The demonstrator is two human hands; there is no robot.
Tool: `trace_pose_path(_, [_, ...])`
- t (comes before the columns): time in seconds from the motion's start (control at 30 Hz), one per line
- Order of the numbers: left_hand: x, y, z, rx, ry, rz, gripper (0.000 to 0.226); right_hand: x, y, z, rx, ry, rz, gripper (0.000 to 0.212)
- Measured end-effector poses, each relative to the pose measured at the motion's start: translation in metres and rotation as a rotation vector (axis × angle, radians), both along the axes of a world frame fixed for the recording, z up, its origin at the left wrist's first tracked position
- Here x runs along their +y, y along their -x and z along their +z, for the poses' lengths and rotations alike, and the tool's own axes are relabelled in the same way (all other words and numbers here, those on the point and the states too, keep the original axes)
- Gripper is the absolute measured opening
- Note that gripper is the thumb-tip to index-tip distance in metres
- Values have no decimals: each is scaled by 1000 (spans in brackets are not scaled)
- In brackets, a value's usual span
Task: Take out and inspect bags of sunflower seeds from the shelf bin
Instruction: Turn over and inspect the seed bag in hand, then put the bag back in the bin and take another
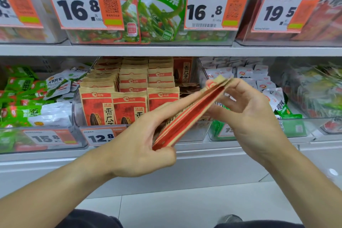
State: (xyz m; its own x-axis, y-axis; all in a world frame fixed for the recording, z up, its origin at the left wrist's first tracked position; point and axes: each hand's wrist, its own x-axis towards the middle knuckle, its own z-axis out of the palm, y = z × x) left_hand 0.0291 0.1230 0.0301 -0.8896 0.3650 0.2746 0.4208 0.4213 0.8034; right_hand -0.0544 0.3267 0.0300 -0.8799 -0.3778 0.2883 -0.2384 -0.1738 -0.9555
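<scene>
Two or three red and tan bags of sunflower seeds [194,114] are held together edge-on in front of the shelf, slanting from lower left to upper right and blurred. My left hand [140,139] grips their lower end, thumb underneath. My right hand [248,109] pinches their upper end between fingertips and thumb. Behind them the clear shelf bin [75,113] holds several more of the same bags [114,105] standing in rows, with a 12.8 price tag [100,137] on its front.
Neighbouring clear bins hold green and white snack packets [33,105] on the left and white packets [259,77] on the right. The shelf above carries bins of green vegetable snacks [159,11] with large orange price tags. White floor tiles lie below.
</scene>
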Motion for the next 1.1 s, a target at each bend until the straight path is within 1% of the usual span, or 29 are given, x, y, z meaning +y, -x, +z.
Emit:
trace_pose_path(0.03, [0, 0, 0, -7, 11, -11, 95, 3, 0, 1, -34, -2, 26, 57])
trace_pose_path(0.07, [0, 0, 1, -10, 8, -20, 91, 6, 1, 2, -57, -12, 68, 65])
trace_pose_path(0.13, [0, 1, -2, 16, -19, -21, 74, 10, 0, 5, -40, -119, 159, 70])
trace_pose_path(0.17, [-1, 2, -3, 36, -27, -9, 65, 11, -1, 7, -11, -195, 203, 66])
trace_pose_path(0.23, [-2, 4, -4, 67, -19, 29, 54, 12, -3, 8, 61, -292, 248, 44])
trace_pose_path(0.27, [-2, 4, -3, 84, -10, 53, 46, 13, -4, 8, 91, -303, 236, 33])
trace_pose_path(0.3, [-2, 3, -2, 108, -13, 91, 38, 13, -5, 10, 125, -308, 200, 28])
trace_pose_path(0.33, [-2, 3, 0, 143, -29, 151, 35, 13, -7, 12, 160, -308, 160, 27])
trace_pose_path(0.4, [-5, 5, 2, 225, -98, 276, 37, 15, -7, 15, 227, -267, 79, 30])
trace_pose_path(0.43, [-6, 7, 1, 268, -105, 325, 39, 15, -7, 16, 267, -208, 64, 29])
trace_pose_path(0.5, [-8, 11, -3, 344, -27, 408, 52, 15, -4, 13, 330, -62, 33, 32])
trace_pose_path(0.57, [-11, 16, -8, 344, 60, 477, 68, 15, 2, 9, 374, 21, -84, 44])
trace_pose_path(0.6, [-13, 18, -10, 324, 82, 507, 73, 14, 5, 9, 373, 58, -140, 46])
trace_pose_path(0.67, [-15, 22, -14, 287, 101, 551, 79, 13, 13, 7, 324, 127, -186, 41])
trace_pose_path(0.7, [-15, 25, -16, 268, 110, 559, 80, 11, 19, 4, 297, 147, -198, 37])
trace_pose_path(0.77, [-13, 30, -22, 258, 148, 556, 79, 8, 33, -5, 242, 144, -205, 37])
trace_pose_path(0.8, [-11, 32, -27, 264, 166, 552, 78, 6, 39, -11, 262, 87, -230, 37])
trace_pose_path(0.9, [-4, 39, -40, 250, 198, 524, 78, -3, 57, -26, 461, -241, -371, 47])
trace_pose_path(0.97, [-3, 42, -46, 253, 227, 527, 78, -5, 72, -30, 519, -375, -400, 48])
trace_pose_path(1.03, [-2, 46, -49, 287, 250, 535, 72, -6, 90, -32, 599, -475, -420, 40])
trace_pose_path(1.1, [-3, 49, -50, 323, 263, 539, 66, -7, 106, -32, 693, -579, -447, 27])
